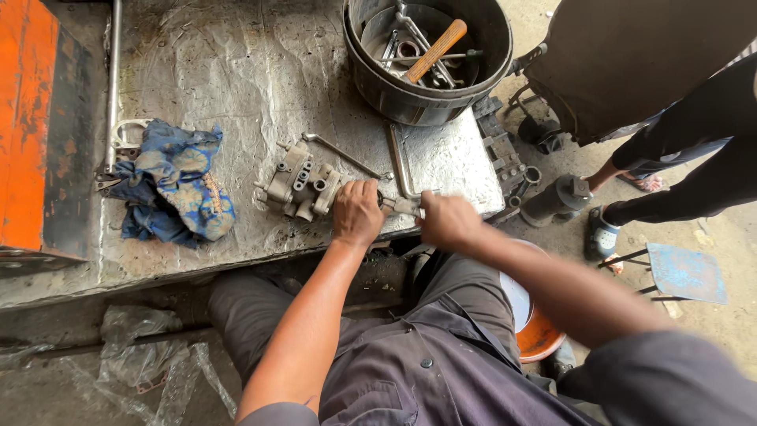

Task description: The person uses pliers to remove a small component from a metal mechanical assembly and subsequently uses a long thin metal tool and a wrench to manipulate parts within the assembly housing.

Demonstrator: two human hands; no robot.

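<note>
Both hands [402, 217] side by side, clamped around the metal valve body [303, 188]

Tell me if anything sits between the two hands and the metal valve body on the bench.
Nothing visible does. The left hand already grips the right end of the valve body, and the right hand holds a tool against that same end. The blue rag lies apart, to the left.
</note>
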